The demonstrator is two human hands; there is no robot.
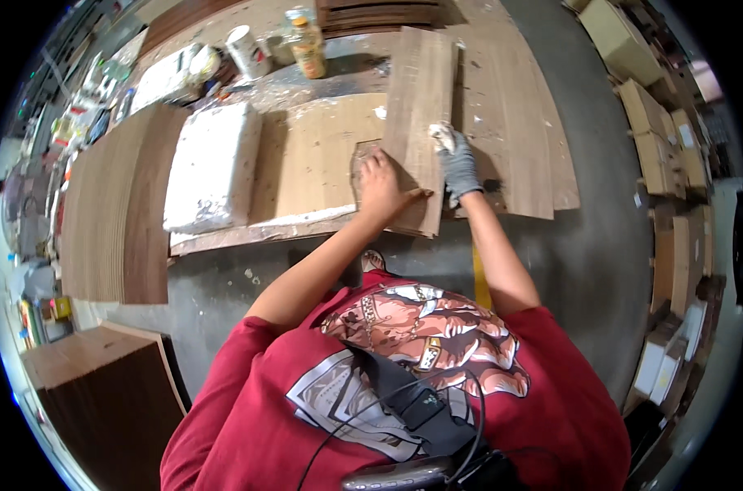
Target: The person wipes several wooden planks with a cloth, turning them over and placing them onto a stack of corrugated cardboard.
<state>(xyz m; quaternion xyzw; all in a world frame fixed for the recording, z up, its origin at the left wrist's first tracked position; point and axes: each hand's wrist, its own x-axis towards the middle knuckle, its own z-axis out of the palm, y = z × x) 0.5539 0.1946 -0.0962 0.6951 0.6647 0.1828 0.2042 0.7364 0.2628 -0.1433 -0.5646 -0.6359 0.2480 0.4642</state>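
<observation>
A long wood-grain board [418,90] lies lengthwise before me, reaching toward the near edge of the worktable. My bare left hand [380,184] rests at its left side near that edge, fingers stretched out and thumb reaching over the board. In a grey glove, my right hand [461,170] is closed around a crumpled white rag [442,136], pressed to the board's right edge. More wide wood-grain panels [519,139] lie under and to the right of it. What lies under my left palm is hidden.
Left of my hands sits a white-wrapped package [212,168], beside a stack of boards [114,204] overhanging the front edge. Behind stand a bottle with an orange cap [308,51] and a white cup [247,51]. Cardboard boxes [650,139] line the right; a brown cabinet [101,393] stands lower left.
</observation>
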